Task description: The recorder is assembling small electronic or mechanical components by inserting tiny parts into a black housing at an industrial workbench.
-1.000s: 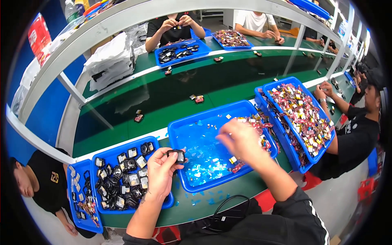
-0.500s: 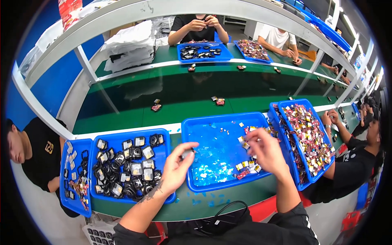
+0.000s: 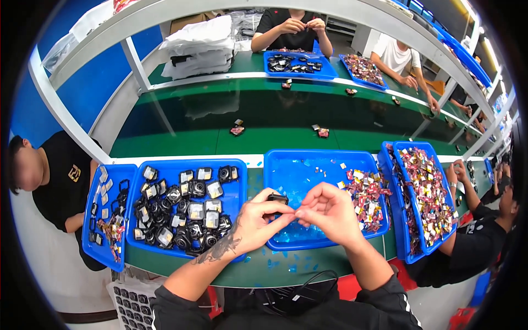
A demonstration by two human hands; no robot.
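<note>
Above the near edge of the middle blue tray point(image 3: 322, 152), my hands meet at the fingertips. My left hand point(image 3: 258, 223) is closed around a small black plastic part point(image 3: 278, 198), which shows between thumb and forefinger; most of it is hidden. Thumb and forefinger of my right hand point(image 3: 333, 217) pinch together against the left fingertips, and whatever is between them is too small to make out. Small red circuit boards with yellow and white pieces point(image 3: 369, 199) are heaped at the tray's right side. Bits of blue film lie on the tray floor.
Left stands a blue tray point(image 3: 242, 181) of round black camera-like units point(image 3: 196, 188), beside a narrower tray point(image 3: 131, 171). Stacked trays of small parts point(image 3: 421, 190) stand at right. Beyond runs a green conveyor point(image 3: 275, 129) with scattered parts. Overhead is a white frame; several people sit nearby.
My right hand has come left from the heaped parts to meet my left hand's fingertips. The view has shifted, so trays and conveyor appear farther right.
</note>
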